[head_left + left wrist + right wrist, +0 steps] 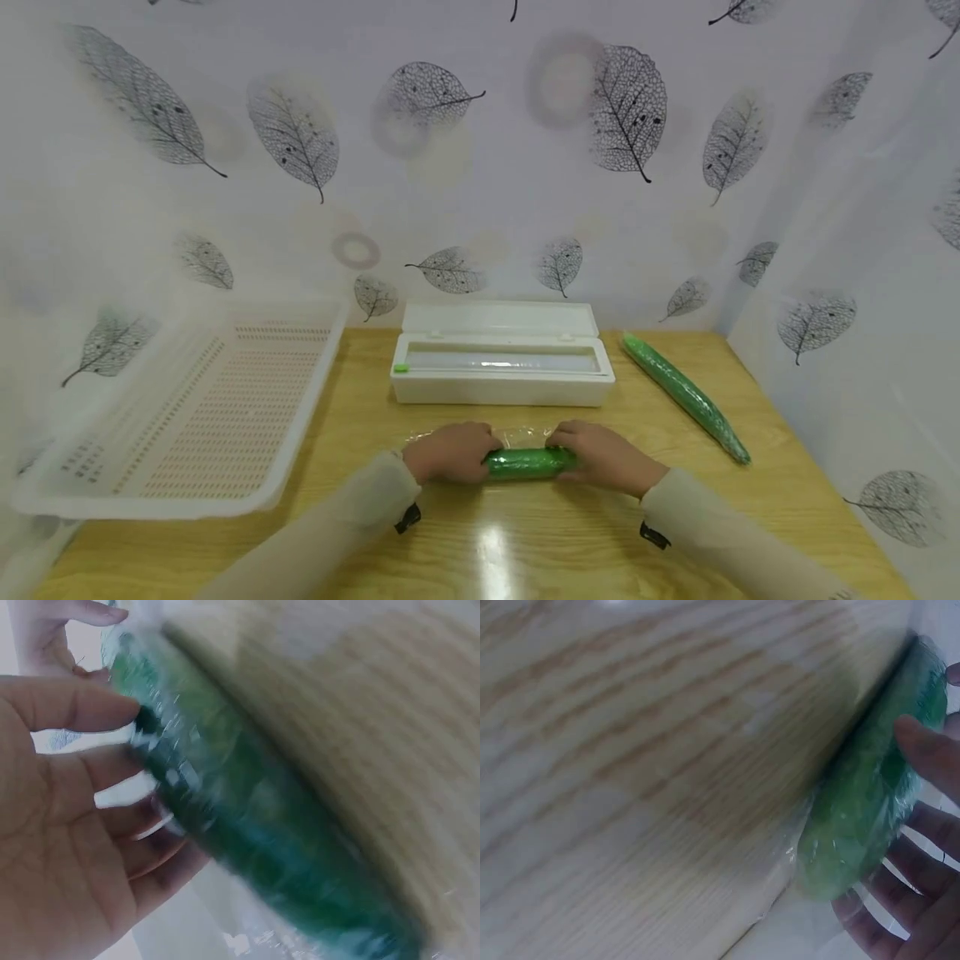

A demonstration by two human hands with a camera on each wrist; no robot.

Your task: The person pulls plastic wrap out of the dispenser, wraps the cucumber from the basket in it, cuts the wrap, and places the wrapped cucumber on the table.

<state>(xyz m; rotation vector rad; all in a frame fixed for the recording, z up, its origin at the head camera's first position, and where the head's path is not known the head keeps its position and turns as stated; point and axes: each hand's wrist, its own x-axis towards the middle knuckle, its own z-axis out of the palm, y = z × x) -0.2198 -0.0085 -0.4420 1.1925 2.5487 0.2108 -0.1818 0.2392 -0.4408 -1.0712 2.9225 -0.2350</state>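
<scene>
A green cucumber (527, 463) with clear plastic film around it lies crosswise near the middle of the wooden table, in front of the white box. My left hand (453, 452) grips its left part, and my right hand (606, 458) holds the right part. In the left wrist view, the film on the cucumber (247, 817) looks shiny and wrinkled, with thumb and fingers along its side. The right wrist view shows the thumb pressed on the cucumber (855, 802) and the fingers bent along its far side. Loose clear film (525, 437) shows just behind the cucumber.
A white box (502, 390) with its lid raised stands at the back, a roll of film (502, 361) inside. To the right, another film-wrapped cucumber (686, 396) lies at a slant. A white plastic basket (288, 450) sits at the left. Leaf-patterned curtain (480, 192) borders the table.
</scene>
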